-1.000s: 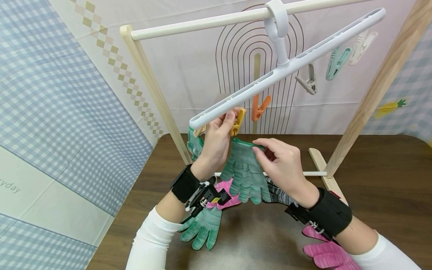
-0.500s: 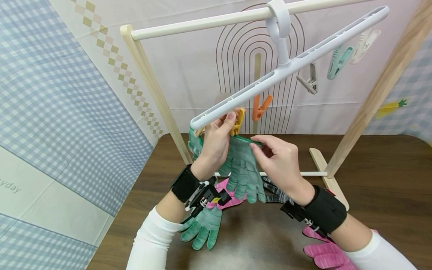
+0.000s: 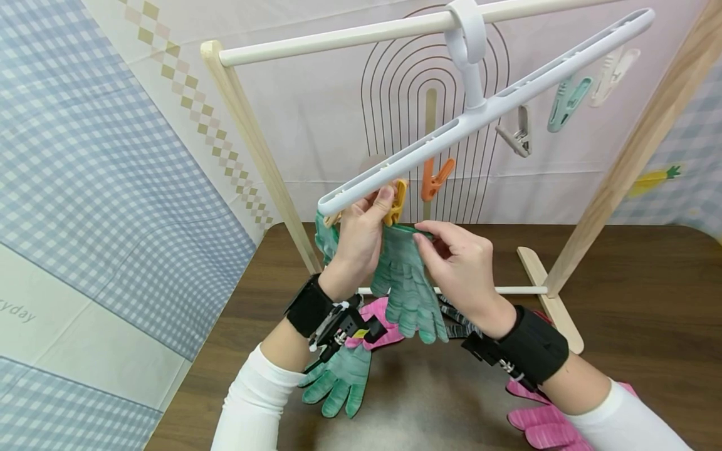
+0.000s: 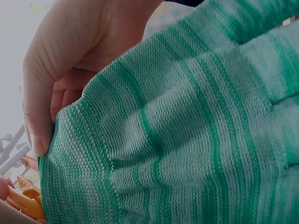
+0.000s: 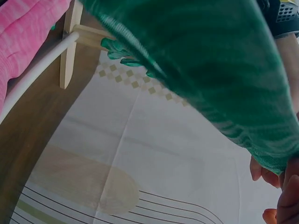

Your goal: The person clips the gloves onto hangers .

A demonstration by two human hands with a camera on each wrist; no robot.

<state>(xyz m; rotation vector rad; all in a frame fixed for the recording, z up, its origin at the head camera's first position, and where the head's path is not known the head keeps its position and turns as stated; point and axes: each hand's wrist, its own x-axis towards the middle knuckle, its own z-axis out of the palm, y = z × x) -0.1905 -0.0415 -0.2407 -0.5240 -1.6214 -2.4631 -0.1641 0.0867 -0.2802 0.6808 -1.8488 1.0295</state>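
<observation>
In the head view my left hand grips the yellow clothespin under the low left end of the white hanger. My right hand pinches the cuff of a green striped glove between thumb and fingers. The glove hangs fingers down, its cuff right at the clothespin's lower tip. In the left wrist view the glove's knit fills the frame, with the yellow clothespin at the cuff's edge. Green cloth covers much of the right wrist view.
Another green glove hangs behind my left hand. Orange, grey, teal and white clothespins hang along the hanger. On the table lie a green glove, pink gloves and a grey-black glove. A wooden rack stands around.
My right hand has moved left and slightly up, bringing the glove's cuff closer to the yellow clothespin. The hanger has swung slightly; my left hand stays almost where it was.
</observation>
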